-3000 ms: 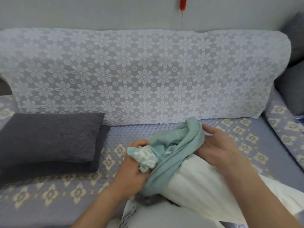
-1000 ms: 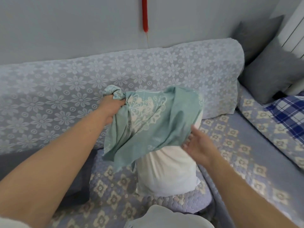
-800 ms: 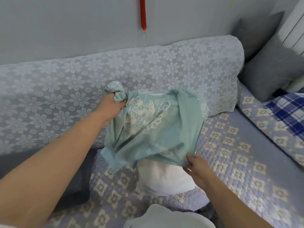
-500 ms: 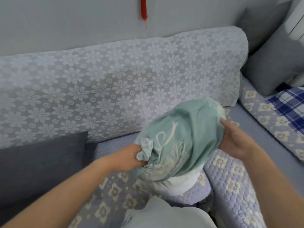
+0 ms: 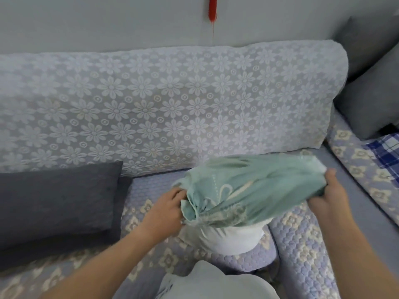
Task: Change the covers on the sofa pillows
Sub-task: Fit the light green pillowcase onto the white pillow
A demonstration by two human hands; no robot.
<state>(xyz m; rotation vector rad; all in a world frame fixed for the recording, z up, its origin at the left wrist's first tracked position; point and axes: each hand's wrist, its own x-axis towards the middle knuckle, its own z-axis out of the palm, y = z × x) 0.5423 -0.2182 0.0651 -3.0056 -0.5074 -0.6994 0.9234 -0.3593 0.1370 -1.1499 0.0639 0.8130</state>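
A lace flower throw is draped over the sofa backrest. Above it, a red tassel is hung on the wall. Right of it, a blue plaid cloth is seen.

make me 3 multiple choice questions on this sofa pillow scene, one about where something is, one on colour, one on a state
1. Where does the dark grey pillow lie?
A. on the sofa seat, left of the white pillow
B. on the floor
C. on top of the backrest

2. What colour is the cover being handled?
A. red
B. pale green with a white pattern
C. blue plaid

3. How far is the cover over the white pillow?
A. fully on
B. not touching it
C. over the top part, the bottom bare

Answers:
1 A: it rests on the quilted seat at the left, against the backrest.
2 B: the cloth held between the left hand and the right hand is pale green with white motifs.
3 C: white pillow shows below the green hem.
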